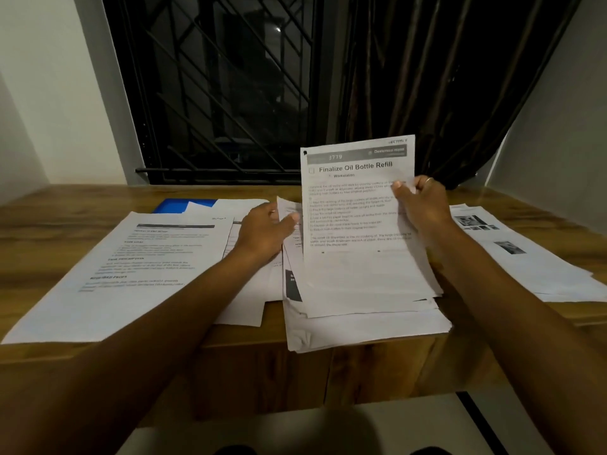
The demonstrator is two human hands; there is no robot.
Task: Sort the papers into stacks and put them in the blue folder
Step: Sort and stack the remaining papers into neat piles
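1. Holding a few raised sheets [358, 224] by their right edge, the right hand [423, 205] has its fingers [402, 188] curled round the paper, thumb on the printed front. The front page is headed "Finalize Oil Bottle Refill".
2. The left hand [266, 231] pinches the left edge of the same sheets, its thumb tip on the front and the other fingers curled behind.
3. The sheets stand tilted up between the two sets of fingers, and their lower ends rest on the middle stack [361, 323], which lies below both hands and juts over the near edge of the bench [82, 201].
4. Left of the left fingers lies the left stack [124, 274], flat, its top page printed with text.
5. Right of the right fingers lies the right stack [525, 257], flat, its top page showing small photos.
6. Beyond the left fingers and to their left lies the folder [174, 205], blue, with only a corner showing, as papers cover the rest.
7. Beyond both hands are a barred window [213, 87] and a dark curtain [443, 77].
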